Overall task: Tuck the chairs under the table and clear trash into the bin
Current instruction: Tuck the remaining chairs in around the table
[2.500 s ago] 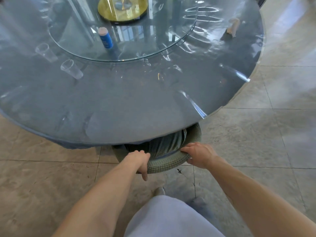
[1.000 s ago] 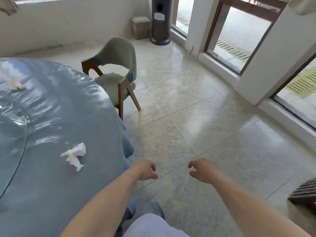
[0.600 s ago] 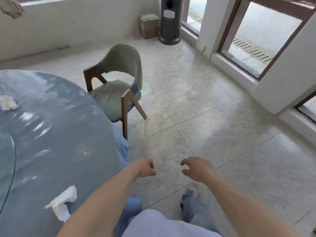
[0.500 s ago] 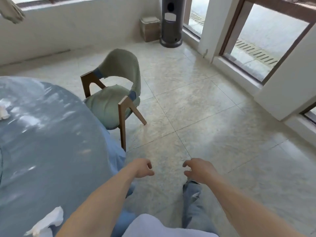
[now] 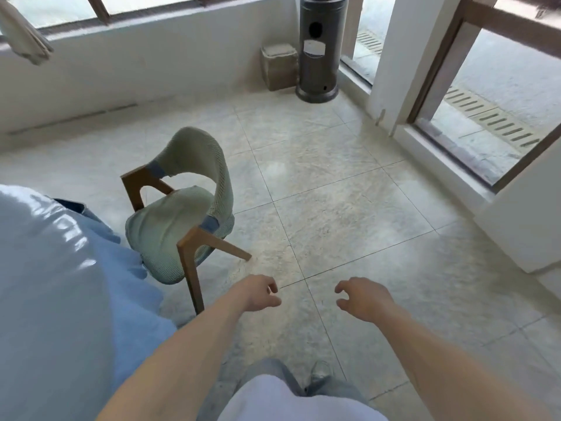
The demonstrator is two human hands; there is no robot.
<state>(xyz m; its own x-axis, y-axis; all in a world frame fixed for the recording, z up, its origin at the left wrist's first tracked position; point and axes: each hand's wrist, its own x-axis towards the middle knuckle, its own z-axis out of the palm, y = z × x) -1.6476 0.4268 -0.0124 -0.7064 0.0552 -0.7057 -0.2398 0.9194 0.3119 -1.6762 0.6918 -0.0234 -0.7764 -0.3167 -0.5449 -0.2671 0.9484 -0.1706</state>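
Head view: one pale green upholstered chair with brown wooden legs [image 5: 182,220] is seen pulled out, angled, seat just beside the round table under a glossy blue cloth [image 5: 60,284]. Left hand [image 5: 258,294] and right hand [image 5: 361,299] are held near the chair, fingers loosely curled, nothing gripped. Step judged: backrest to be gripped at both sides, chair squared to the table, then pushed straight in. One chair, one table, no trash or bin visible

The table [image 5: 54,299] is cut off left; its cloth hides the chair's [image 5: 179,220] front.
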